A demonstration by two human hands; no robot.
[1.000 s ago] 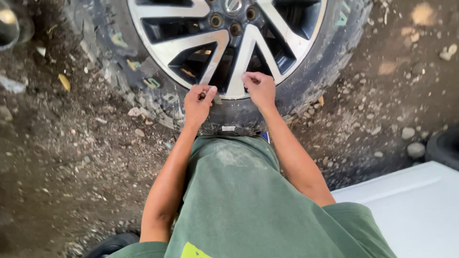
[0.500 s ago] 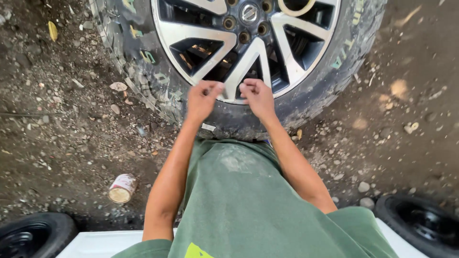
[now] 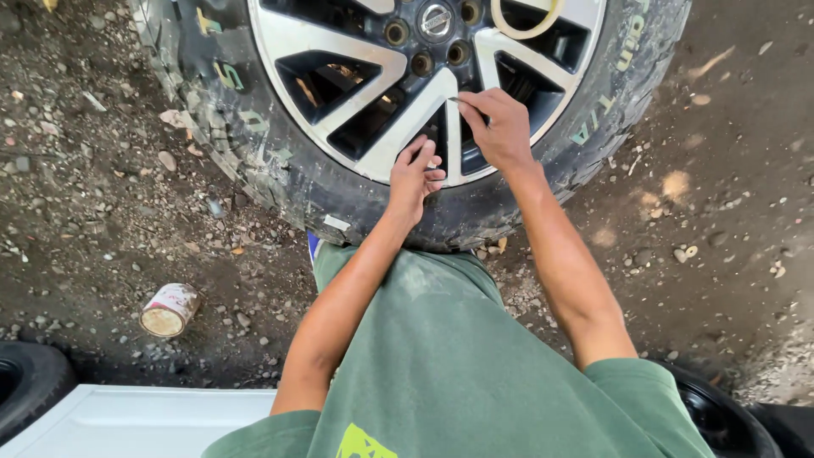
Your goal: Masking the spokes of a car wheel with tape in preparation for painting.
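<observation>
A big car wheel lies flat on the dirt, with a knobbly black tyre (image 3: 254, 161) and a silver spoked alloy rim (image 3: 339, 110). My left hand (image 3: 413, 176) rests on the rim's lower edge, fingers pinched around something small at the rim lip. My right hand (image 3: 498, 127) is higher up on a spoke, closed on a thin metal tool whose tip (image 3: 456, 99) pokes out to the left. A pale rubber ring (image 3: 526, 21) lies over the spokes near the hub (image 3: 436, 19). What my left fingers grip is too small to tell.
A small tin can (image 3: 170, 309) lies on its side on the gravel at the left. Black tyres sit at the lower left (image 3: 25, 386) and lower right (image 3: 729, 420). A white panel (image 3: 144, 420) runs along the bottom edge. Loose stones cover the ground.
The view has shifted down and left, so the wheel sits higher in frame. My right hand has lifted from the rim edge up onto a spoke; my left hand stays at the rim lip.
</observation>
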